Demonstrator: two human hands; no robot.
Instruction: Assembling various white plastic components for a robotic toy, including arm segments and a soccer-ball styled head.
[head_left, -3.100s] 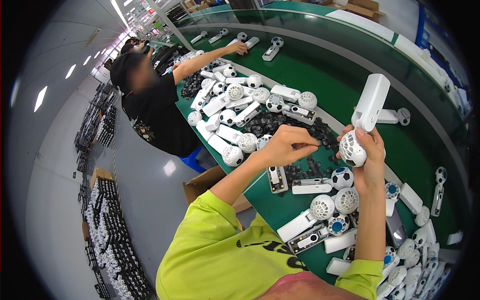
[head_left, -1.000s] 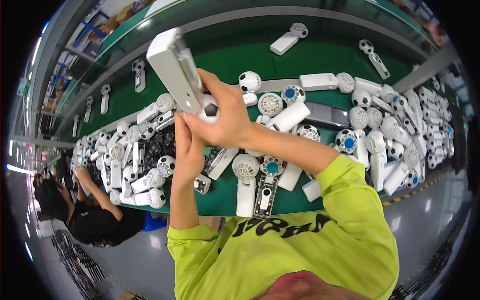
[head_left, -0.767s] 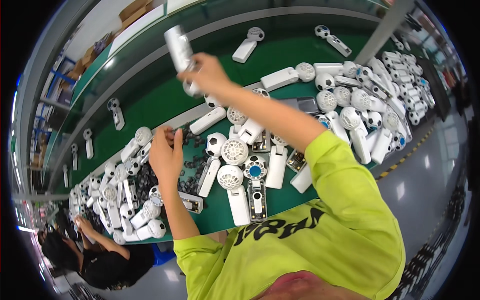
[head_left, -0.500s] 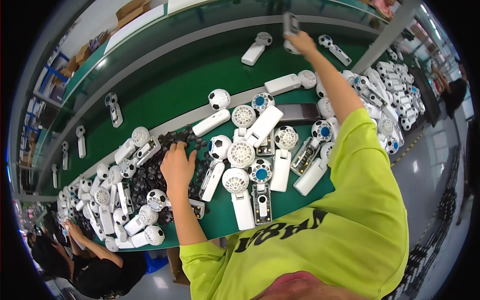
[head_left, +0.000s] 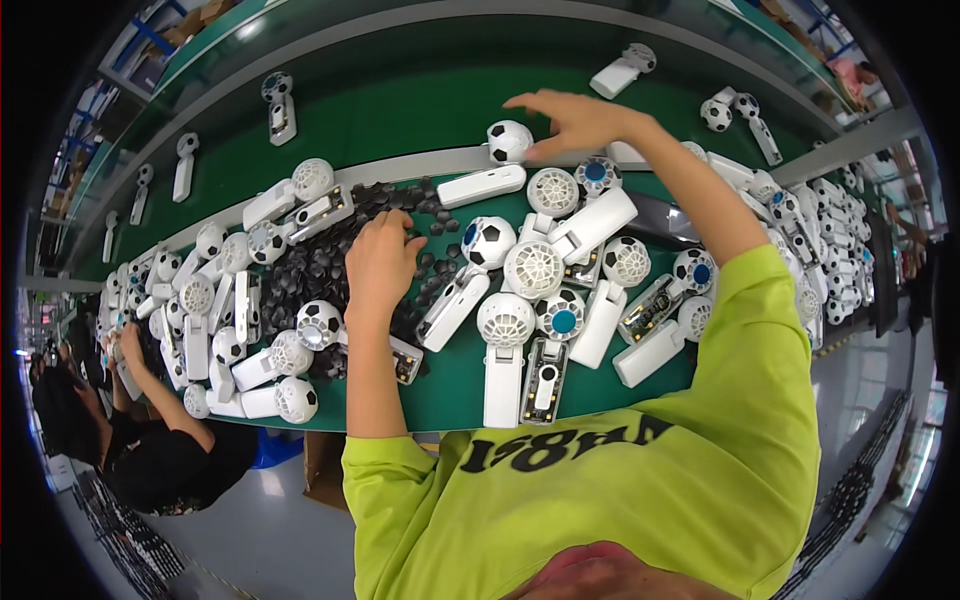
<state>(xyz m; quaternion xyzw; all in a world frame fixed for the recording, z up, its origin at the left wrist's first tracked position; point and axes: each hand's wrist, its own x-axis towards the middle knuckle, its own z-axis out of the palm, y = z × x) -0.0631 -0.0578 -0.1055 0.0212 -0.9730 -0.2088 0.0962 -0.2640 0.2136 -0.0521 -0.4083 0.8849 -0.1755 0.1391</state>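
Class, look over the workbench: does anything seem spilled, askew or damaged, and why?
Nothing looks plainly damaged. The black pieces look spilled: they lie loose, heaped straight on the green tabletop, with strays scattered to the right of the left hand. That may be deliberate.

This is a factory assembly line. Ahead of the left hand (head_left: 383,262) runs a long green conveyor belt (head_left: 400,112) carrying spaced-out white plastic devices (head_left: 283,122) with ball-shaped heads; small black plastic pieces (head_left: 315,265) lie heaped about that hand, and farther left a black-shirted co-worker (head_left: 180,470) shares the long green workbench (head_left: 455,387).
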